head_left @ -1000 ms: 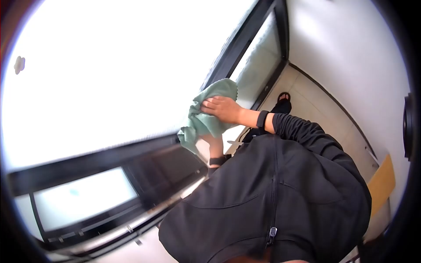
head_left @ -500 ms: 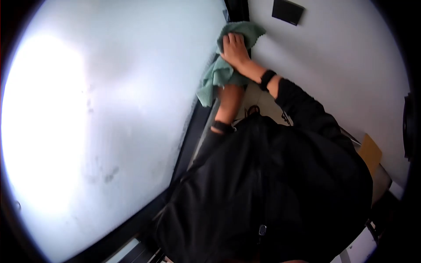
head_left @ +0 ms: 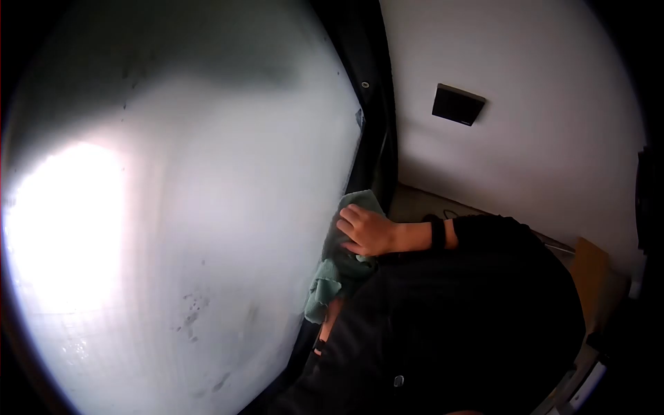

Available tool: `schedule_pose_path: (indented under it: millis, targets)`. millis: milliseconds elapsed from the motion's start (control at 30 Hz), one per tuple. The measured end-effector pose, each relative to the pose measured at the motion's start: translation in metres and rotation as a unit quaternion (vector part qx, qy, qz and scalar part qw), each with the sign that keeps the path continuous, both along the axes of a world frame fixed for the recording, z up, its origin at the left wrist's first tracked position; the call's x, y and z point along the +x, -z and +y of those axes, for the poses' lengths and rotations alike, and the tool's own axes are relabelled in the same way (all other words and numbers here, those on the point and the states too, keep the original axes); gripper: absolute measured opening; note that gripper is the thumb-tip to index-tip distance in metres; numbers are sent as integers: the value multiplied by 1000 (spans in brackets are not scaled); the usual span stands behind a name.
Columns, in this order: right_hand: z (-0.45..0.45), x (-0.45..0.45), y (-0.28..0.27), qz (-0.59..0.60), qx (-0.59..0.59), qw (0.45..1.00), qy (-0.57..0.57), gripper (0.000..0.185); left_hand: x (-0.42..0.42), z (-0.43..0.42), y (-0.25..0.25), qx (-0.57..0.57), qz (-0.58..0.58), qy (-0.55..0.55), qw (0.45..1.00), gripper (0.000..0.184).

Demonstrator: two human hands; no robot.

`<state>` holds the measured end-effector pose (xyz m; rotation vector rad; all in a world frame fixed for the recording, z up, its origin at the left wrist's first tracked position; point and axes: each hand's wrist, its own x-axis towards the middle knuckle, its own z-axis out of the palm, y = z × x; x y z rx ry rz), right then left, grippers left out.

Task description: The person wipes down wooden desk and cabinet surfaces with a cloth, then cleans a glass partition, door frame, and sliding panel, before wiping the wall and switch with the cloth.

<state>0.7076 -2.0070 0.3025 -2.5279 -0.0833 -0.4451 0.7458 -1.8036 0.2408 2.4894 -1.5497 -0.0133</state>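
Observation:
A green cloth (head_left: 324,285) lies against the dark frame along the right edge of a large frosted pane (head_left: 228,173). My right hand (head_left: 366,232), reaching in from the right with a black band at the wrist, presses on the upper part of the cloth, its fingers bent into the fabric. Below it, only a strip of my left hand and forearm (head_left: 332,315) shows under the hanging lower end of the cloth. The left fingers are hidden by the cloth. Dark smudges and drops mark the lower part of the pane.
The black frame (head_left: 374,124) runs down between the pane and a pale wall (head_left: 539,138). A black square fixture (head_left: 458,104) is mounted on that wall. At the right stands a tan board (head_left: 589,277), near the floor. A bright glare covers the pane's left side.
The view has turned and now shows more of the pane and wall. Both hands and the cloth first went up along the frame, and now appear lower in view, still together.

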Motion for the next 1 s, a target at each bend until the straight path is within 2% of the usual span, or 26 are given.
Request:
schedule_pose_path:
  millis: [33, 100, 133, 200, 233, 267, 333, 367, 433, 467, 500, 533, 567, 633, 667, 700, 767, 900, 933, 1000]
  targets:
    - [3, 0, -3, -1, 3, 1000, -12, 40, -1, 1, -7, 6, 0, 1, 1000, 35]
    - [8, -11, -5, -91, -47, 994, -41, 41, -8, -2, -17, 31, -11, 10, 999, 36]
    - [3, -14, -5, -89, -43, 993, -59, 41, -12, -4, -24, 54, -23, 20, 998, 36]
    - [-20, -15, -18, -132, -128, 983, -18, 41, -22, -19, -48, 116, -84, 62, 988, 37]
    - [-37, -14, -30, -103, -99, 989, 35, 40, -23, -35, -63, 116, -109, 80, 984, 37]
    - [-64, -10, -36, -70, -69, 991, 91, 40, -20, -60, -77, 41, -80, 74, 993, 37]
    - [-126, -6, -34, -38, -147, 983, 102, 37, -8, -125, -107, -124, 34, 80, 988, 43]
    - [-133, -6, -28, -91, -120, 985, 86, 29, -5, -148, -100, -93, 13, 76, 993, 45]
    - [-125, -5, -16, -36, 23, 995, 93, 25, -18, -172, -92, -61, -26, 28, 997, 46]
    - [-124, -3, -25, -40, 27, 996, 71, 25, -17, -188, -80, -24, -58, -6, 998, 47]
    - [-126, -2, -48, 40, 68, 994, 77, 26, -12, -200, -77, 8, -92, -37, 995, 47]
    - [-132, -3, -61, 122, 100, 984, 83, 28, -13, -211, -92, -47, -183, -57, 980, 50]
    - [-136, 4, -57, 109, 91, 989, 47, 28, -11, -218, -104, -48, -200, -93, 974, 50]
    - [-119, 0, -23, 10, 67, 991, 111, 31, -20, -205, -109, -132, -41, -109, 984, 55]
    - [-121, 1, -10, -37, -27, 994, 98, 31, -21, -206, -103, -148, -31, -121, 981, 59]
    - [-121, 0, -13, -30, -50, 994, 93, 31, -22, -206, -103, -136, -31, -141, 980, 59]
    - [-120, 2, -12, -43, -66, 992, 102, 31, -25, -203, -102, -132, -9, -153, 979, 57]
    - [-101, -3, -29, -65, -95, 990, 84, 32, -48, -192, -83, -163, -115, -247, 948, 58]
    - [-91, -5, -36, -85, -115, 988, 63, 30, -53, -182, -84, -162, -111, -265, 944, 58]
    - [-63, -10, -44, -116, -163, 979, 37, 26, -64, -158, -83, -143, -22, -308, 940, 61]
